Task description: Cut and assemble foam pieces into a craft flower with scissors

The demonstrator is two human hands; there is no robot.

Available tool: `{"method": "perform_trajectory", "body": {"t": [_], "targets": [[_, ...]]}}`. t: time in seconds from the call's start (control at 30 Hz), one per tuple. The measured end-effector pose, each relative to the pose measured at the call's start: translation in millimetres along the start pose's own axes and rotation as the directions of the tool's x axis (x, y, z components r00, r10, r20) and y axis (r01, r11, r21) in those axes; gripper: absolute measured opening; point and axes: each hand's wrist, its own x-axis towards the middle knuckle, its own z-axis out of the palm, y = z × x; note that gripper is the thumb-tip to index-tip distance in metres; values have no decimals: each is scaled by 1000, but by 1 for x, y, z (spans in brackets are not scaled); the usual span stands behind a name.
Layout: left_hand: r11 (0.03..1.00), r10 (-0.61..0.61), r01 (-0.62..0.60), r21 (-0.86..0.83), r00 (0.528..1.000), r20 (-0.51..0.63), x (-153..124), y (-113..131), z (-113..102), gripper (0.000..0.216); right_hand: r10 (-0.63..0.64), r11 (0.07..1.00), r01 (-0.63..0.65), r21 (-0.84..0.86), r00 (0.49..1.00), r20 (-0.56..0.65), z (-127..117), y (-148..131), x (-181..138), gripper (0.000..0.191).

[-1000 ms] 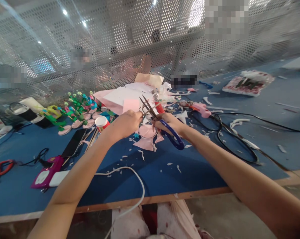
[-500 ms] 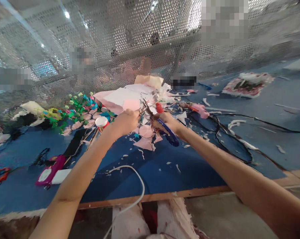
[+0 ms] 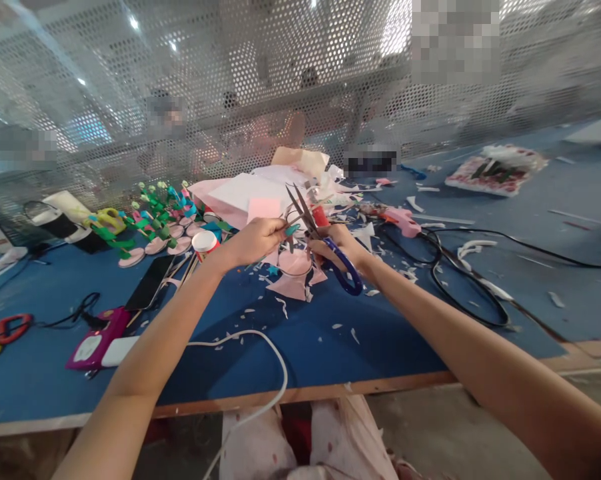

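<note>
My right hand (image 3: 338, 243) grips a pair of scissors (image 3: 344, 267) by its dark blue handles. The two blades stand apart and point up and away from me. Facing it, my left hand (image 3: 258, 241) is closed in a pinch on a small teal piece (image 3: 291, 231) close beside the blades. What the piece is made of I cannot tell. Beneath both hands lie a pink disc (image 3: 295, 261) and a pink paper scrap (image 3: 288, 285) on the blue table. Just beyond the right hand sits a small red object (image 3: 320, 216), partly hidden.
A white-lidded red jar (image 3: 204, 245) stands left, near small green plant figures (image 3: 153, 230) on pink discs. A pink glue gun (image 3: 403, 221) and its black cable lie right. A phone (image 3: 150, 283), a magenta device (image 3: 98, 340) and a white cable (image 3: 275, 350) are nearer.
The scissors' blades now show clearly spread, and the teal piece has come into sight at my left fingertips. Both hands have shifted only slightly.
</note>
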Motion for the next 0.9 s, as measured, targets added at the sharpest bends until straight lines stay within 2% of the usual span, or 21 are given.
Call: {"method": "perform_trajectory", "body": {"t": [0.13,0.23,0.47,0.73,0.9], "targets": [[994,87,-83,68,995,-56,3,-7,4,22,25,999,-26,40,1000,19,-2,4,3,27],[986,132,-125,113,989,-65,4,-12,4,21,15,1000,-15,0,1000,13,-3,4,4,26],[968,132,-117,223,990,-56,4,-14,0,20,12,1000,-12,-15,1000,20,-3,5,5,25],[935,232,-193,296,967,-102,8,-23,5,19,-1,1000,0,26,999,43,-6,12,7,30],[914,244,-189,360,963,-114,12,-28,6,23,9,1000,-10,20,999,40,-6,14,7,32]]}}
